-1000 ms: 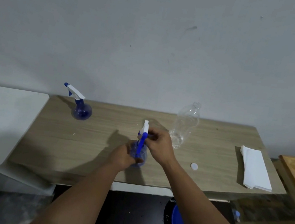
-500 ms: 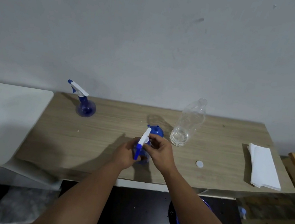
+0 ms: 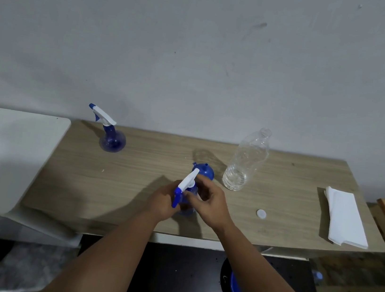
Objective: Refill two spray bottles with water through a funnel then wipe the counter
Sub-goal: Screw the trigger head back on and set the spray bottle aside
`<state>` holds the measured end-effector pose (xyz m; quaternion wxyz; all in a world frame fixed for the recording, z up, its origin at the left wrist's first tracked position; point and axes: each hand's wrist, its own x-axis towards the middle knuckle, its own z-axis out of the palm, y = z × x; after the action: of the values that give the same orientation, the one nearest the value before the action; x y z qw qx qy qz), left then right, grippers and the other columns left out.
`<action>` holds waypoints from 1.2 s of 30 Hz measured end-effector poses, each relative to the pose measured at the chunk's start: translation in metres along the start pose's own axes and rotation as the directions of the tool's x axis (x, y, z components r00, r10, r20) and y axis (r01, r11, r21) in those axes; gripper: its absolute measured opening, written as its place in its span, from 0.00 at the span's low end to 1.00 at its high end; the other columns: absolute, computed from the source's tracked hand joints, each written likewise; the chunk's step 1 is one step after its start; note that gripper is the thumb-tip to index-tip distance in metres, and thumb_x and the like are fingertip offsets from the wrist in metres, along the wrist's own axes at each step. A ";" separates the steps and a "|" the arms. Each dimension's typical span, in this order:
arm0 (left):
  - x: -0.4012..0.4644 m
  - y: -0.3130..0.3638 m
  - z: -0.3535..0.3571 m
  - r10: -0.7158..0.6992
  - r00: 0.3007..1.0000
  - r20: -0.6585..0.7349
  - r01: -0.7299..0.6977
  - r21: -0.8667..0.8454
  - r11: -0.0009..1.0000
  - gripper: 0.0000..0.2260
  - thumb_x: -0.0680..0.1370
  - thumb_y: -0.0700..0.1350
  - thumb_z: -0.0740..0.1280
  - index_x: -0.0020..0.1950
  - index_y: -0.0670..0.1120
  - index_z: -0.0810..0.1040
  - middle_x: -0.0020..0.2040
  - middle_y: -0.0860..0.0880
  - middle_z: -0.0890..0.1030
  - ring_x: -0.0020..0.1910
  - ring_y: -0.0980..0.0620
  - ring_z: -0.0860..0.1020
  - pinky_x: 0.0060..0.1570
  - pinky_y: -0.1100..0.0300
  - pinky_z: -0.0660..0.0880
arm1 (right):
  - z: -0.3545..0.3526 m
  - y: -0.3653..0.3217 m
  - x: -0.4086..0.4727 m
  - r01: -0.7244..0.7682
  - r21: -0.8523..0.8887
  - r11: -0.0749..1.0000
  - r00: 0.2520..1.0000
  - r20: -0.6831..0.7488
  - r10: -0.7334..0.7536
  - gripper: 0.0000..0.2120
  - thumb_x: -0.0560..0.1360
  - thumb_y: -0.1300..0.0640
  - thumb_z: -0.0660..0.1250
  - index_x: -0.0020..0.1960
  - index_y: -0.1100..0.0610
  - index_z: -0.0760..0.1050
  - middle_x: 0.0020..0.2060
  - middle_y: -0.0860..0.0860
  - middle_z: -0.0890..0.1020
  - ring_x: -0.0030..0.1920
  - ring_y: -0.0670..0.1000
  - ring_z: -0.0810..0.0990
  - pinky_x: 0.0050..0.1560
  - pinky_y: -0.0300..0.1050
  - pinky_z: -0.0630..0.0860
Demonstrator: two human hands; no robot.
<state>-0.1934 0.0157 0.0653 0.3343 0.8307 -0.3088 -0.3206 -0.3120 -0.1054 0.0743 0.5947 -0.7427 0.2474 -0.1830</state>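
Near spray bottle [image 3: 188, 194] at the front middle of the surface [image 3: 131, 186], left hand [image 3: 162, 202] wrapped round its blue body, right hand [image 3: 206, 201] pinching at the neck; white trigger head [image 3: 188, 178] now tipped over toward the left, more slanted than a second ago; probably being screwed back on after filling. Blue funnel [image 3: 204, 171] just behind; nearly drained water bottle [image 3: 246, 161] beside it; second spray bottle [image 3: 111, 134] far left; cap [image 3: 261, 213] and folded cloth [image 3: 344, 221] to the right, wiping not yet begun.
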 end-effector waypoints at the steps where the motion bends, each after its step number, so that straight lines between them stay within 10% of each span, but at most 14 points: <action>1: -0.001 0.000 0.000 0.001 1.000 0.010 -0.001 0.002 1.000 0.17 0.75 0.35 0.70 0.63 0.46 0.78 0.47 0.51 0.78 0.48 0.49 0.78 0.46 0.62 0.69 | -0.001 0.000 -0.001 0.023 -0.016 1.000 1.000 -0.004 -0.023 0.20 0.75 0.66 0.76 0.65 0.56 0.81 0.48 0.46 0.86 0.44 0.43 0.82 0.49 0.38 0.77; 7: 0.001 -0.006 -0.002 -0.042 0.999 0.018 0.043 -0.059 0.997 0.14 0.67 0.39 0.73 0.52 0.49 0.82 0.45 0.51 0.85 0.46 0.50 0.83 0.47 0.52 0.81 | -0.001 -0.002 0.000 -0.006 0.015 1.000 0.997 -0.073 0.007 0.14 0.72 0.58 0.79 0.53 0.57 0.77 0.48 0.54 0.86 0.49 0.58 0.86 0.53 0.62 0.82; 12: 0.000 -0.001 -0.001 -0.007 1.000 0.021 0.010 -0.110 0.994 0.03 0.76 0.40 0.72 0.47 0.47 0.80 0.40 0.53 0.83 0.40 0.60 0.82 0.37 0.65 0.75 | 0.004 0.000 -0.005 0.006 0.046 0.999 0.999 -0.049 -0.004 0.24 0.72 0.64 0.78 0.67 0.55 0.77 0.54 0.51 0.87 0.56 0.53 0.86 0.59 0.52 0.83; 18: 0.003 -0.004 0.000 0.005 0.998 0.055 0.001 -0.111 0.994 0.26 0.63 0.55 0.74 0.60 0.57 0.78 0.50 0.58 0.85 0.49 0.58 0.83 0.54 0.53 0.79 | 0.005 0.002 -0.006 -0.035 0.025 0.999 0.992 -0.119 0.037 0.16 0.71 0.64 0.80 0.46 0.63 0.72 0.37 0.46 0.83 0.39 0.46 0.82 0.40 0.43 0.79; 23: 0.002 -0.004 -0.001 0.037 0.999 0.026 -0.034 -0.100 0.994 0.21 0.67 0.47 0.78 0.55 0.63 0.78 0.49 0.59 0.85 0.49 0.58 0.83 0.54 0.55 0.79 | 0.010 0.000 -0.011 -0.011 0.074 0.997 0.992 -0.122 0.020 0.25 0.72 0.67 0.79 0.66 0.56 0.77 0.52 0.48 0.87 0.55 0.51 0.87 0.61 0.47 0.81; 29: 0.000 0.000 -0.001 0.032 0.999 0.033 -0.031 -0.025 0.999 0.22 0.65 0.49 0.72 0.58 0.49 0.81 0.50 0.49 0.86 0.50 0.48 0.83 0.51 0.52 0.80 | 0.009 0.000 -0.009 -0.037 0.072 0.997 0.986 -0.157 0.048 0.16 0.70 0.62 0.81 0.50 0.60 0.76 0.45 0.51 0.87 0.47 0.49 0.87 0.46 0.43 0.82; 33: 0.002 -0.003 -0.001 0.042 0.999 0.029 -0.040 -0.070 0.997 0.17 0.71 0.46 0.76 0.57 0.58 0.78 0.49 0.56 0.85 0.49 0.56 0.83 0.53 0.54 0.80 | 0.012 -0.003 -0.011 -0.025 0.077 0.997 0.991 -0.126 0.035 0.23 0.72 0.62 0.79 0.64 0.55 0.77 0.52 0.51 0.87 0.55 0.52 0.87 0.56 0.46 0.83; 36: 0.003 -0.004 0.000 0.048 0.998 0.033 -0.045 -0.095 0.994 0.19 0.69 0.49 0.75 0.58 0.60 0.77 0.49 0.57 0.85 0.49 0.55 0.83 0.55 0.51 0.80 | 0.009 -0.001 -0.009 -0.010 0.035 0.999 0.992 -0.127 0.014 0.15 0.72 0.64 0.78 0.56 0.55 0.80 0.48 0.49 0.87 0.51 0.49 0.87 0.56 0.49 0.83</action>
<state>-0.1908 0.0155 0.0614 0.3750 0.8009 -0.3183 -0.3416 -0.3146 -0.0928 0.0731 0.5915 -0.7176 0.2861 -0.2308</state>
